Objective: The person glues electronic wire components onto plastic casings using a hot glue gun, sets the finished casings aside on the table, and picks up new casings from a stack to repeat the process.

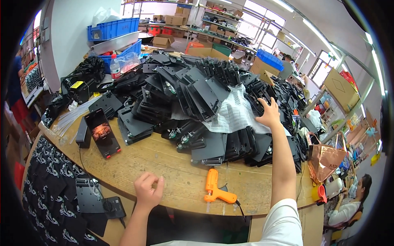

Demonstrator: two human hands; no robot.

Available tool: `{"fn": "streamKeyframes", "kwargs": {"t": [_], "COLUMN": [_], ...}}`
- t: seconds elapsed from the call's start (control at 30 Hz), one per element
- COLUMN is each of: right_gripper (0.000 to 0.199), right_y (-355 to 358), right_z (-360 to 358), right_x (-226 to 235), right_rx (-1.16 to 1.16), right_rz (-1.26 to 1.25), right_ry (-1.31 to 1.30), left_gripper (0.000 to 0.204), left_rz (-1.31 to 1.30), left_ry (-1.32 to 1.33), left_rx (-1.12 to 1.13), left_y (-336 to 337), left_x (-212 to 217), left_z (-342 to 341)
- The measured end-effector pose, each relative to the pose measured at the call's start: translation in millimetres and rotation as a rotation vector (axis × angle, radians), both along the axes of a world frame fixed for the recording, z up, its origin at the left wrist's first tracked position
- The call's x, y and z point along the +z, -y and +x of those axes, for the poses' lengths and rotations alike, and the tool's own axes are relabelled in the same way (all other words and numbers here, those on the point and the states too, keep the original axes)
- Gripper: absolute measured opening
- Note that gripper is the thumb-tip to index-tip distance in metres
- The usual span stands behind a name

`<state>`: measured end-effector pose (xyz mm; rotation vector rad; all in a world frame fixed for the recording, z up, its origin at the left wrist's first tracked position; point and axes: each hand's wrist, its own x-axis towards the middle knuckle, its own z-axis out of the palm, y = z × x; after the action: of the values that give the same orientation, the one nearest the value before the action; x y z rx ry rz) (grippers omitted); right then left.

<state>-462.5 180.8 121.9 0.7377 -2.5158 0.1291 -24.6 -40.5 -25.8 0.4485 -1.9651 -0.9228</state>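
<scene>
Over the near edge of the wooden table, my left hand [148,190] rests with its fingers curled into a loose fist; I see nothing in it. My right hand [269,113] reaches far forward, fingers and thumb spread apart, holding nothing. It is at the right edge of a crumpled white foam sheet [234,112], which lies over a large heap of flat black plates [201,92]. Some plates carry black cylinders and bundled wires. Between my arms an orange glue gun [217,187] lies on its side, its black cord running off the near edge.
A phone [101,133] leans upright on the left, beside white strips [74,117]. Behind them stand a bottle [115,67] and blue crates [113,29]. More black plates [53,192] with wires lie lower left. At right are a copper-coloured bag [326,156] and a seated person [349,209].
</scene>
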Motion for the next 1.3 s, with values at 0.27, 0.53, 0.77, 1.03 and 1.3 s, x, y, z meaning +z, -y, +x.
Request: {"fn": "streamKeyframes", "kwargs": {"t": [0.27,0.53,0.77,1.03,1.3], "right_gripper": [0.056,0.053,0.045,0.046,0.074], "right_y": [0.7,-3.4,47.7,146.0,127.2], "right_z": [-42.6,-77.5,-7.3,87.3,88.2], "right_x": [-23.4,-24.5,29.1,30.2,9.5], "right_rx": [0.213,0.181,0.308,0.4,0.562], "right_rz": [-0.028,0.054,-0.141,-0.078,0.001], "right_ry": [-0.147,-0.361,-0.527,-0.353,0.009], "left_gripper": [0.017,0.02,0.021,0.021,0.018], "left_rz": [-0.026,0.027,0.015,0.015,0.023], "left_ry": [0.118,0.085,0.056,0.111,0.21], "left_rx": [0.011,0.009,-0.043,-0.038,-0.014], "left_y": [2.5,9.8,7.9,7.1,5.3], "left_x": [4.6,3.2,3.0,5.9,4.2], "left_z": [5.3,3.0,-6.2,1.4,4.5]}}
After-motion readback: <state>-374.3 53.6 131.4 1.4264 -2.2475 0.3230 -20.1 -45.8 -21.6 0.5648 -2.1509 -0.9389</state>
